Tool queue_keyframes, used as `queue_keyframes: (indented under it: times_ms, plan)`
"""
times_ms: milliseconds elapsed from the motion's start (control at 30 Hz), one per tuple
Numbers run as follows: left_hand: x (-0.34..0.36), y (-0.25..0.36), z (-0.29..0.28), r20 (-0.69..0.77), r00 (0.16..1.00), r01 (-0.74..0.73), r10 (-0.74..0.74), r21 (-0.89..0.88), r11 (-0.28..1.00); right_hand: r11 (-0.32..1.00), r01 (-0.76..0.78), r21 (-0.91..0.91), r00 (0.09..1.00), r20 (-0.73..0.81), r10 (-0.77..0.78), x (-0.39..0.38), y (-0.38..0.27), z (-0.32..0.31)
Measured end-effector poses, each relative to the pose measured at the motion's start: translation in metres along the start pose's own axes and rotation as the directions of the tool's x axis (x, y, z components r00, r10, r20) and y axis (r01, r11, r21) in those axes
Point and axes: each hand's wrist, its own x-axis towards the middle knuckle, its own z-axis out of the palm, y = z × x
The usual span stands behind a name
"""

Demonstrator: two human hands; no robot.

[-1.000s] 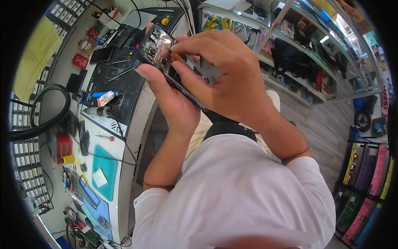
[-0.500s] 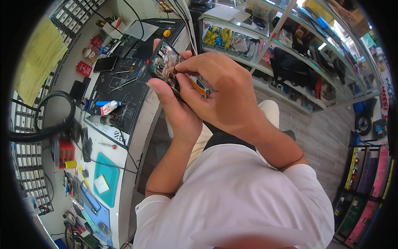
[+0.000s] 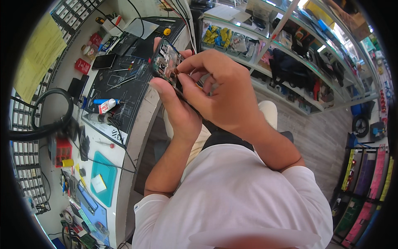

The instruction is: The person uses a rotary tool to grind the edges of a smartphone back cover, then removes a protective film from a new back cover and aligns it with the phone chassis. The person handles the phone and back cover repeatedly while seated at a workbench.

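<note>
The opened smartphone with its back cover off and its green circuit board and metal shields laid bare [image 3: 166,63] is held up in the air, over the near edge of the workbench and clear of it. It looks light and stiff, but delicate where the boards and connectors are exposed – best gripped by its long side rails, never across the open innards. The left hand [image 3: 176,108] cradles it from beneath, thumb curled up along one side and fingertips wrapped round the far edge, closed firmly about the frame. The right hand [image 3: 226,97] comes in from above with thumb and forefinger pinched together at the lower part of the board; whether some tiny part or tool lies between them cannot be told. Below, a black rubber work mat [image 3: 124,89] covers the far stretch of the white workbench [image 3: 108,143], with a white glue tube with a red label [image 3: 108,106] near the mat's left edge and a dark slab of a second phone [image 3: 103,61] by its far-left corner. A teal silicone mat [image 3: 103,182] lies toward the near end – a thick black cable loop [image 3: 45,124] hangs at the left. To the right stand glass display shelves of packaged goods [image 3: 290,54] over grey wood-look flooring [image 3: 319,137]
</note>
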Motion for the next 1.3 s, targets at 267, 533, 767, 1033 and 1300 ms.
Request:
queue_keyframes:
  times_ms: [267, 533, 767, 1033, 1300]
  plan:
    - [0.001, 0.003, -0.001, 0.02, 1.0, 0.006, -0.005, -0.025, 1.0, 0.671, -0.438, 0.599, 0.899, 0.298, 0.322, 0.003, 0.007, -0.018]
    - [0.001, 0.006, 0.003, 0.024, 1.0, -0.01, 0.008, 0.051, 0.999, 0.633, -0.454, 0.627, 0.891, 0.302, 0.34, 0.003, 0.003, -0.029]
    - [0.003, 0.006, 0.0, 0.021, 1.0, 0.009, -0.01, 0.076, 0.997, 0.648, -0.473, 0.597, 0.881, 0.334, 0.335, 0.007, 0.006, -0.036]
    - [0.006, 0.0, -0.003, 0.113, 0.992, 0.044, -0.049, 0.041, 0.998, 0.616, -0.517, 0.595, 0.856, 0.379, 0.352, 0.011, 0.012, -0.042]
    - [0.007, -0.009, -0.005, 0.112, 0.994, -0.003, -0.007, 0.091, 0.996, 0.67, -0.508, 0.541, 0.858, 0.386, 0.34, 0.01, 0.015, -0.043]
